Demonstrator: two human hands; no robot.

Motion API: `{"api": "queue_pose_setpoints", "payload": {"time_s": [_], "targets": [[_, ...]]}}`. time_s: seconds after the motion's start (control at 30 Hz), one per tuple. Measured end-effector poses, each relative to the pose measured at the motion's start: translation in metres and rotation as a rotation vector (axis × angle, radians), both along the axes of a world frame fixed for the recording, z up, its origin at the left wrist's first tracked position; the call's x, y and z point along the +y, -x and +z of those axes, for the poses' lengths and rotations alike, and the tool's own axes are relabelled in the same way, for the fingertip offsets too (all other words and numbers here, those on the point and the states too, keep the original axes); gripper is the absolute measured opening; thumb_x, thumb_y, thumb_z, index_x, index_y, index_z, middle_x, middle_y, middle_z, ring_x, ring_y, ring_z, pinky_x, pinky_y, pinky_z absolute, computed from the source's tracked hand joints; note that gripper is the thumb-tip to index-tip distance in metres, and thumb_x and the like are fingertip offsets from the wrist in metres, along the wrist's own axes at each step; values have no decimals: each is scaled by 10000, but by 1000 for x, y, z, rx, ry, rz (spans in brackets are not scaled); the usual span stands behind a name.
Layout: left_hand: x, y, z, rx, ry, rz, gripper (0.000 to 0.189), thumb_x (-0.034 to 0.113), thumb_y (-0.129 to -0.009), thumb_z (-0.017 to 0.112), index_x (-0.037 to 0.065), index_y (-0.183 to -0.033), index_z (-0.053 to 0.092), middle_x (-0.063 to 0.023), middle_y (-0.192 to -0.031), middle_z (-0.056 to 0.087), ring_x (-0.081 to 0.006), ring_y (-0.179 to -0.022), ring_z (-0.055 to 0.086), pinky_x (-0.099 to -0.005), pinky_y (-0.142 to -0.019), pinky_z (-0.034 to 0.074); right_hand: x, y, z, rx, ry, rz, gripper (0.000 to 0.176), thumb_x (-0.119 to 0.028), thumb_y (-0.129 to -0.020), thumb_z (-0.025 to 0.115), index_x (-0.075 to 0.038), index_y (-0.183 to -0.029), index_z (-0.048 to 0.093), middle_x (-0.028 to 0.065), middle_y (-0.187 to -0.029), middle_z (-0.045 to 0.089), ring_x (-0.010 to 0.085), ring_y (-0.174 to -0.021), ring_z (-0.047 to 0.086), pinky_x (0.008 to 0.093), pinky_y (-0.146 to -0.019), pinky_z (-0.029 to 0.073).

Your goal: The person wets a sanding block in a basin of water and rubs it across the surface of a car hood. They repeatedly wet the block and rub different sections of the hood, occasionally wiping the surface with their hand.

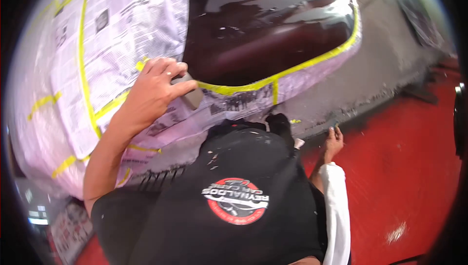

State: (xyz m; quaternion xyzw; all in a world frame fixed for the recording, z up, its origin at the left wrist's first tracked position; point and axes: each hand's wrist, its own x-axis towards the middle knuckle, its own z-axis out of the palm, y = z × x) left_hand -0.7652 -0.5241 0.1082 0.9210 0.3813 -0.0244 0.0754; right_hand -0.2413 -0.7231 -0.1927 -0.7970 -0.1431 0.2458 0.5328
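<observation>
My left hand [157, 88] is closed on a grey block-like pad [194, 98], with its fingers bent over the top and the pad's lower end showing below them. It is at the corner of a glossy dark maroon panel [253, 41], over the newspaper masking [131, 21]. Yellow tape [234, 89] runs along the panel's lower edge. Lower and to the right, my right hand [333, 144] hangs away from the panel, its fingertips pinched together. A tiny bluish bit shows at those fingertips, too small to name.
Plastic film and paper [34, 133] with yellow tape strips cover the left side. A rough grey ledge [341, 89] runs beside the panel, above a red floor [395, 182]. Dark flat pieces [419, 92] lie at the ledge's right end. A slotted grate [161, 178] is by my left side.
</observation>
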Motion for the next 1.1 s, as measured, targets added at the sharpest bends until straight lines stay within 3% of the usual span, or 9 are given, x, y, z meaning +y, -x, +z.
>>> {"api": "queue_pose_setpoints", "payload": {"time_s": [0.03,0.27,0.37,0.47,0.63,0.7,0.83,1.03,1.1], "targets": [[-4,-3,0,-14,-17,47,460,-14,-732,594,175,-1128,734,-88,-1222,570,-327,-1176,522,-445,-1002,422,2,-16,-4,84,89,46,423,-94,-944,732,27,-1330,608,114,-1147,691,158,-979,643,291,-837,536],[-41,-33,19,20,172,578,467,-70,-792,582,117,-1197,719,-97,-1132,650,-284,-1115,582,-402,-996,442,35,-159,-75,-80,319,275,408,-173,-928,760,35,-1263,653,92,-1060,717,157,-910,661,289,-815,529],[-70,-51,1,-514,-150,1214,264,59,-981,608,40,-1237,670,-67,-1063,684,-169,-921,618,-330,-809,494,56,-280,-148,19,304,396,409,-178,-913,768,20,-1255,662,98,-1043,716,163,-897,661,303,-803,534],[-84,-61,-40,-599,-675,1554,273,146,-1007,638,-15,-1228,639,-106,-1002,698,-187,-860,630,-342,-787,514,124,-307,-88,-144,563,476,411,-195,-880,753,26,-1220,687,114,-1044,734,177,-901,672,324,-817,536],[-50,-142,-62,-284,-665,1511,396,125,-926,670,-3,-1298,627,-195,-1022,669,-353,-900,660,-441,-820,516,219,-402,-76,-233,457,621,369,-206,-905,725,17,-1199,703,74,-982,735,143,-836,644,308,-770,521],[-38,-159,-78,-211,-668,1533,413,124,-922,656,17,-1319,625,-215,-1022,658,-383,-940,646,-463,-829,512,263,-381,-35,-115,309,576,304,-184,-909,727,-10,-1156,694,-25,-766,606,52,-610,518,228,-536,409],[-15,-185,-86,-85,-640,1576,437,138,-924,639,-5,-1336,615,-240,-1099,659,-410,-1020,632,-486,-877,504,324,-401,-71,-293,303,650,312,-184,-916,720,-9,-1173,696,-34,-761,591,42,-614,513,225,-529,397],[-12,-180,-104,31,-718,1489,505,196,-935,598,-71,-1364,574,-308,-1303,605,-470,-1201,570,-501,-1027,467,364,-333,-84,-231,266,698,419,-202,-893,736,7,-1254,696,113,-1093,752,155,-954,685,299,-841,539],[-8,-186,-108,84,-783,1476,468,165,-921,595,10,-1363,585,-282,-1198,620,-452,-1044,629,-521,-879,514,377,-324,-86,-144,366,718,444,-228,-872,749,-27,-1264,700,138,-1147,749,183,-1031,696,318,-912,532]]}}
